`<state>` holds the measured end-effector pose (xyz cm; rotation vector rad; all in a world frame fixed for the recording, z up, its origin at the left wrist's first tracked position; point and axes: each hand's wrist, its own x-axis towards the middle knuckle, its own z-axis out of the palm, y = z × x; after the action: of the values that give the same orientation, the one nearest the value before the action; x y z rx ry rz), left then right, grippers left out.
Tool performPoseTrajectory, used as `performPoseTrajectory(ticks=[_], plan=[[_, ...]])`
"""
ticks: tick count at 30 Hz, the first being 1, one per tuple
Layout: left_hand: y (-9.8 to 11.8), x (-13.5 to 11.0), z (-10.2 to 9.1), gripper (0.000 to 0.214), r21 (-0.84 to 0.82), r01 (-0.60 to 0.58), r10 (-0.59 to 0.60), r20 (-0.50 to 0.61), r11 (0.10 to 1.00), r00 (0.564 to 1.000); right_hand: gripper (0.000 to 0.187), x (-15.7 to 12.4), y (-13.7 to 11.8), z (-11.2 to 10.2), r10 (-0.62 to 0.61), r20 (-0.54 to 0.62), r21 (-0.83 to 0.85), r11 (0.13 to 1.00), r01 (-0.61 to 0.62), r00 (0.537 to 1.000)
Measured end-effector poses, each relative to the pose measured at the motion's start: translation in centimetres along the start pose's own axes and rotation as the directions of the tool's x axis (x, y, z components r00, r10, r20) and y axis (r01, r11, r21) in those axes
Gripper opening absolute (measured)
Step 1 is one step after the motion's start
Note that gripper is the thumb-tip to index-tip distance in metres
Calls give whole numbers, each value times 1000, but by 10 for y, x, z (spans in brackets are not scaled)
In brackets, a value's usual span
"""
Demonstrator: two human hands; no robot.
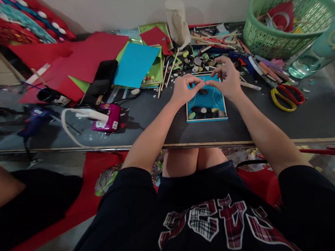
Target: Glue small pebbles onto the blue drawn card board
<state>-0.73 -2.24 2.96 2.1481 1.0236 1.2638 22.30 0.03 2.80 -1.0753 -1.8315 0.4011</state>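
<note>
A small blue framed board (208,99) lies on the dark table in front of me. Several pebbles sit along its near edge, and one dark pebble (203,91) lies near its far edge. My left hand (184,87) hovers over the board's far left corner, thumb and forefinger pinched together. My right hand (228,80) is over the far right corner, thumb and forefinger pinched, other fingers raised. The fingertips of both hands nearly meet above the dark pebble. What they pinch is too small to make out.
Loose pebbles (198,61) and wooden sticks lie beyond the board. Blue paper (134,64), red paper (78,55) and a black phone (101,80) lie to the left. Yellow-and-red scissors (287,96), a green basket (287,22) and a bottle (314,56) are on the right. A magenta device (107,117) sits near the table's front edge.
</note>
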Motion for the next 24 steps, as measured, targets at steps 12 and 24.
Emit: performPoseTrajectory(ticks=[12, 24], plan=[[-49, 10, -15, 75, 2, 139, -135, -236, 990, 962, 75, -4, 13, -3, -4, -42, -49, 999, 2, 999], [-70, 7, -14, 67, 150, 103, -66, -230, 983, 971, 58, -2, -13, -5, 83, 0, -82, 993, -83, 997]])
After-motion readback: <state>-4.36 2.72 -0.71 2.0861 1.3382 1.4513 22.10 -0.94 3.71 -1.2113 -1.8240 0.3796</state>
